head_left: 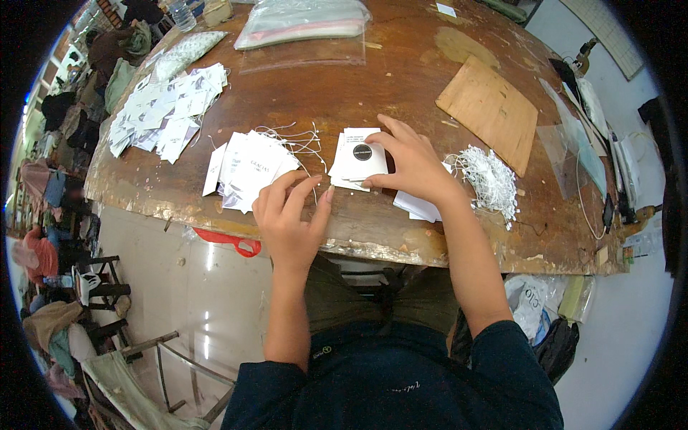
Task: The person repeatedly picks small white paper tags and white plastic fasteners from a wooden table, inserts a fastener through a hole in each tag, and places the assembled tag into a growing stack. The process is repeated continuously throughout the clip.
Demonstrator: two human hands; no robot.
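Observation:
My right hand (416, 161) reaches over a small stack of white cards (350, 165), thumb and index finger curved round the right side of the top card (364, 163), which bears a round black mark. Left of it, my left hand (290, 215) hovers at the front edge of a pile of white tags (247, 168). Its fingers are bent, with a small gap between index finger and thumb. Thin white strings (304, 142) trail from the tags, one passing close to the left fingertips. More white cards (418, 206) lie partly under my right wrist.
A bundle of white strings (487, 179) lies right of my right hand, beside a wooden board (491, 107). Farther left is a larger heap of tags (172, 107). Clear plastic bags (304, 21) lie at the back of the worn wooden table (387, 86).

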